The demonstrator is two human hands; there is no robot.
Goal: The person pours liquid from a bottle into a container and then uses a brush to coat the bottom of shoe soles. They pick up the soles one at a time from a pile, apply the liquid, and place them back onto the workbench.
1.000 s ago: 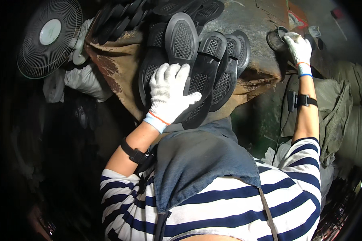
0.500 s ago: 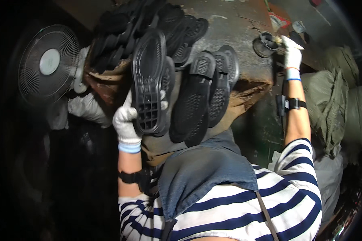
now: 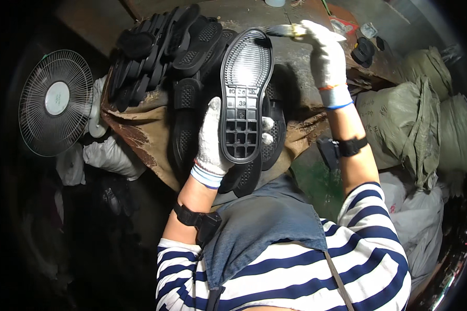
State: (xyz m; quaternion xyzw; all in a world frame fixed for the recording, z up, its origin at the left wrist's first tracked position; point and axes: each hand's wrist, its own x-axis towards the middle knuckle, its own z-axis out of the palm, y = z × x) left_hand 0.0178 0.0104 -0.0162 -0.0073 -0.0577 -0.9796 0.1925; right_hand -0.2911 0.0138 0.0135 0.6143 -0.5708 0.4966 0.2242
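A black shoe sole (image 3: 242, 111) is held up in front of me, its hollow, gridded side facing me and its toe end shining. My left hand (image 3: 211, 137), in a white glove, is closed around the heel end, fingertips showing at the right edge. My right hand (image 3: 328, 58), gloved too, grips a brush (image 3: 285, 31) whose dark bristles point left, close to the toe end; I cannot tell whether they touch it. Behind the held sole, more black soles (image 3: 186, 137) lie over my lap and against the table edge.
Several black soles (image 3: 153, 59) are heaped at the table's far left. A standing fan (image 3: 57, 98) is on the left, beside white bags (image 3: 111, 158). Green sacks (image 3: 399, 119) stand at the right. Brown sheeting (image 3: 150, 147) hangs off the worn table (image 3: 306, 78).
My right hand has moved left with the brush, away from the black pot and toward the sole. My left hand has shifted the sole to the right. The pot is now hidden.
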